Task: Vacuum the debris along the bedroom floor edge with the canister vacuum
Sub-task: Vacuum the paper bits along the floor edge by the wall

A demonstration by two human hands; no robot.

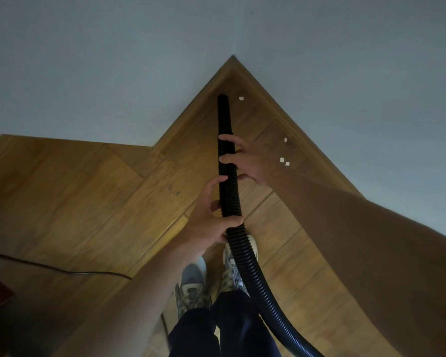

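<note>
Both hands close around the black ribbed plastic vacuum hose point(228, 176): the left hand point(211, 225) wraps it nearer the body, the right hand point(245, 161) holds it further forward with fingers curled over it. I think this double grip keeps the flexible hose straight enough to aim. Beyond the right hand, the hose mouth point(222, 97) reaches into the corner of the wooden floor point(88, 189), near the brown skirting board point(191, 112). Small white paper scraps point(283, 161) lie just to the right of the right hand, and another one point(241, 98) beside the mouth.
</note>
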